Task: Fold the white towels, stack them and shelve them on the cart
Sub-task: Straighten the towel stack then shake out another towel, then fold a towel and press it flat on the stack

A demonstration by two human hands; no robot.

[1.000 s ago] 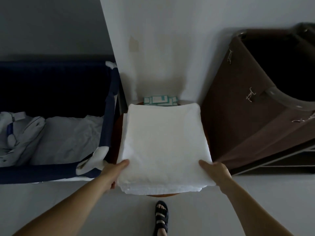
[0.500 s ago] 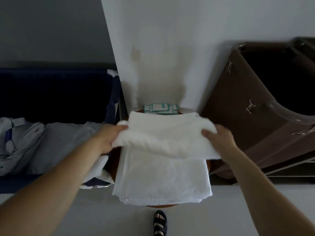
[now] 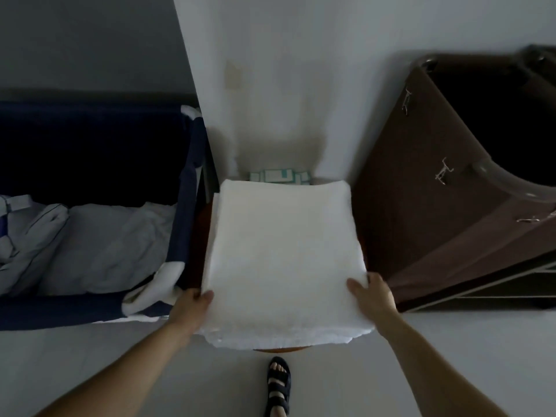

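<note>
Pale wall and grey floor framed the head view, with a small brown-topped stand set against the wall. Only the near rim of the stand showed under the towel stack.

The stack lay flat on the stand, white and squared up. Its layered edges overhung the near rim, and its slightly longer axis ran straight away from the hands toward the wall. The left hand clasped the near-left corner and the right hand the near-right corner. Each thumb lay on top, with the fingers tucked out of sight below the edge. Whether they held the top towel alone or the whole pile could not be told.

Beyond the far edge of the stack, opposite the grip, sat some teal-and-white boxes. Just outside the left hand stood a navy bin holding crumpled pale linen, a white cloth draped over its near corner. Outside the right hand, close beside the stack, rose the brown fabric-sided cart, with pale frame rails low down behind that wrist.

A sandalled foot stood on the floor between the forearms.

Shelving would likely mean a swing to the right of the grip — the right hand was nearer the cart, so the left would have to carry the stack's far side across.
</note>
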